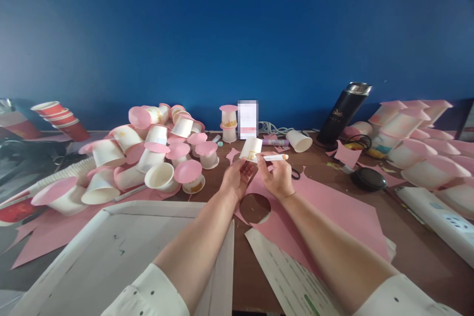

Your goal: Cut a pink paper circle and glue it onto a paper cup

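Observation:
In the middle of the view my left hand (238,177) is closed on a white paper cup (253,146), which is tilted and bears a yellow drawing on its side. My right hand (277,176) pinches a white marker (274,157) with an orange-yellow end. The marker's tip is at the drawn side of the cup; whether it touches cannot be made out. Below both hands lies a pink paper sheet (333,202) with a round hole cut in it. Behind them stand two stacked cups (228,121) with pink discs and a yellow pattern.
Several cups with pink discs (187,172) crowd the left, and more (433,158) the right. A white cup (298,141) lies near a purple tube (276,142). A black thermos (344,113) leans at the back. A power strip (444,222) and a white board (148,256) flank the front.

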### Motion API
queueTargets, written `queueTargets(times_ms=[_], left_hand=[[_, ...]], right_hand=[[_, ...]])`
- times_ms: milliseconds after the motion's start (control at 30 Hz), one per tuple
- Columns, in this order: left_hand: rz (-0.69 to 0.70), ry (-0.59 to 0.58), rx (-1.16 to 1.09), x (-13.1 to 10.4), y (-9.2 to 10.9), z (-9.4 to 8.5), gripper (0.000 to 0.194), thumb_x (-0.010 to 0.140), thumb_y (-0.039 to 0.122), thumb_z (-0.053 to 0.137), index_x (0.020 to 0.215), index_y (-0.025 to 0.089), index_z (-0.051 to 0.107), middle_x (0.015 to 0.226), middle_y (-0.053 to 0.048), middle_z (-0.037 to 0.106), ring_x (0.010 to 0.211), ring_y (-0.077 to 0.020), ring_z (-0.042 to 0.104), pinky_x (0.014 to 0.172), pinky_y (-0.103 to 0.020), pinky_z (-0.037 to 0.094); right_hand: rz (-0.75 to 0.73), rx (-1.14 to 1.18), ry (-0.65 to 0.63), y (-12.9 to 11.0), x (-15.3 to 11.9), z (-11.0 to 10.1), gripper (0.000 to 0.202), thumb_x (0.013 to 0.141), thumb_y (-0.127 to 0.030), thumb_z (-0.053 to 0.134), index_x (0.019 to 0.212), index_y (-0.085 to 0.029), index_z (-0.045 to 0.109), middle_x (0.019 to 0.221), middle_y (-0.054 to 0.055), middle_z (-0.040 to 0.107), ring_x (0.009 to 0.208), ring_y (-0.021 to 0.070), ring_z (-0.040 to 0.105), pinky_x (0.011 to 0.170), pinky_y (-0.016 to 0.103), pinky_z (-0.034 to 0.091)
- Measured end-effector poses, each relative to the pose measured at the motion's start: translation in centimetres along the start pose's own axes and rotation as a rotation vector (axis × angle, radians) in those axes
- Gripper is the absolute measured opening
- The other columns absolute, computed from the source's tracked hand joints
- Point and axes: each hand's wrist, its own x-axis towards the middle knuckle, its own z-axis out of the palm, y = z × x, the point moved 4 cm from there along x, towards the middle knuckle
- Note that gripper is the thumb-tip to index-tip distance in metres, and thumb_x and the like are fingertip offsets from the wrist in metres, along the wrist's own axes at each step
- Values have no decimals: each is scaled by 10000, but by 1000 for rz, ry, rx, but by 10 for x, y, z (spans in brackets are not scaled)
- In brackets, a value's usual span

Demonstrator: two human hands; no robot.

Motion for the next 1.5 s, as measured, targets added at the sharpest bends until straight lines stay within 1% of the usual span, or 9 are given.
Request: queueTargets(times_ms=[167, 333, 433, 500, 867, 1067, 1167, 1367, 1500], left_hand=[[-8, 8, 9, -1, 0, 1, 116, 845, 50, 508, 772, 77, 593, 643, -58, 633, 563, -93, 603, 606, -200, 522], [-6, 10, 6, 0, 0, 0, 122, 854, 55, 500, 776, 75, 593, 635, -55, 625, 560, -92, 601, 604, -200, 525], [-14, 31, -1, 1, 1, -1, 124, 855, 56, 504, 766, 82, 586, 635, -56, 623, 570, -95, 605, 612, -202, 528], [-22, 48, -3, 1, 1, -1, 122, 853, 55, 507, 762, 87, 582, 639, -57, 624, 578, -97, 610, 619, -204, 532], [-32, 61, -5, -1, 1, 0, 132, 851, 59, 511, 750, 78, 593, 621, -60, 623, 552, -94, 606, 586, -193, 532], [-37, 53, -12, 0, 0, 0, 130, 850, 72, 515, 748, 95, 592, 621, -56, 621, 567, -101, 617, 584, -192, 531], [-39, 53, -15, 0, 0, 0, 121, 848, 76, 521, 753, 96, 593, 621, -54, 619, 567, -101, 616, 580, -191, 531], [-37, 64, -13, -2, 2, 0, 143, 858, 73, 499, 749, 89, 591, 607, -50, 609, 549, -91, 601, 579, -186, 531], [-36, 64, -17, -2, 2, 0, 144, 857, 74, 500, 743, 90, 585, 614, -49, 612, 548, -89, 598, 584, -187, 531]], right_hand=[[-10, 0, 23, -1, 0, -1, 188, 882, -305, 515, 879, -203, 673, 911, 65, 713, 792, 193, 652, 716, 290, 499], [10, -9, 28, -1, 1, -2, 171, 874, -312, 534, 859, -206, 668, 843, 53, 712, 681, 178, 633, 633, 283, 489], [-34, -6, 94, -3, 2, -5, 165, 889, -290, 517, 859, -210, 658, 862, 59, 710, 782, 193, 645, 721, 298, 498], [-51, -13, 109, -3, 3, -6, 167, 899, -279, 504, 859, -212, 652, 863, 59, 708, 818, 196, 644, 755, 305, 496], [-35, -38, 88, -3, 2, -4, 159, 890, -298, 516, 874, -214, 650, 872, 57, 707, 802, 190, 645, 722, 291, 500], [-10, -63, 83, -1, 1, -3, 185, 891, -318, 515, 886, -206, 662, 874, 59, 710, 780, 190, 644, 707, 287, 493], [4, -68, 77, 0, 1, -3, 191, 889, -320, 514, 887, -205, 666, 859, 60, 713, 741, 187, 637, 703, 290, 488], [47, -59, 45, 1, 0, -2, 197, 876, -336, 526, 855, -200, 667, 806, 44, 706, 632, 163, 604, 627, 276, 465], [38, -29, 22, -1, 0, -1, 199, 878, -330, 520, 844, -200, 667, 810, 46, 704, 640, 160, 609, 618, 267, 465]])
